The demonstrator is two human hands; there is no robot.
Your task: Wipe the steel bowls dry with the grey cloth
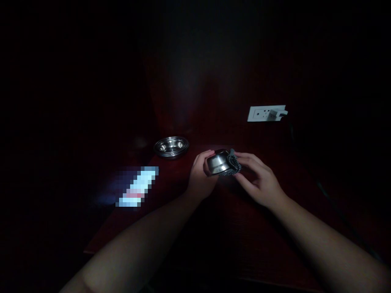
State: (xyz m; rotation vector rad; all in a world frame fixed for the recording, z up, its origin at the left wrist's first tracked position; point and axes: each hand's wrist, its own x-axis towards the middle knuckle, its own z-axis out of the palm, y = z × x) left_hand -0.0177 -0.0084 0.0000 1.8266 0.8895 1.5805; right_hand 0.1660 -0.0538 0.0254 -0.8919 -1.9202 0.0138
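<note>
Between both hands (259, 179), metal bowl (218, 162) near illegible pixelated panel (137, 189).

A shiny metal bowl (218, 164) tilts against a dark, bunched cloth (234, 163).

This is an unlit indoor spot, most likely in a home, though the darkness leaves the kind of room uncertain. A dark-red, wood-grained tabletop (238, 240) meets a dark-red upright panel (204, 110) at the far side. On that panel, to the right, sits a white rectangular wall socket (259, 114) with a white plug (280, 114) in it. Household ware suggests a home: nested shiny round steel dishes (171, 153) at far left, a small shiny steel bowl (218, 162) and a dark-grey textured cloth (234, 163).
</note>
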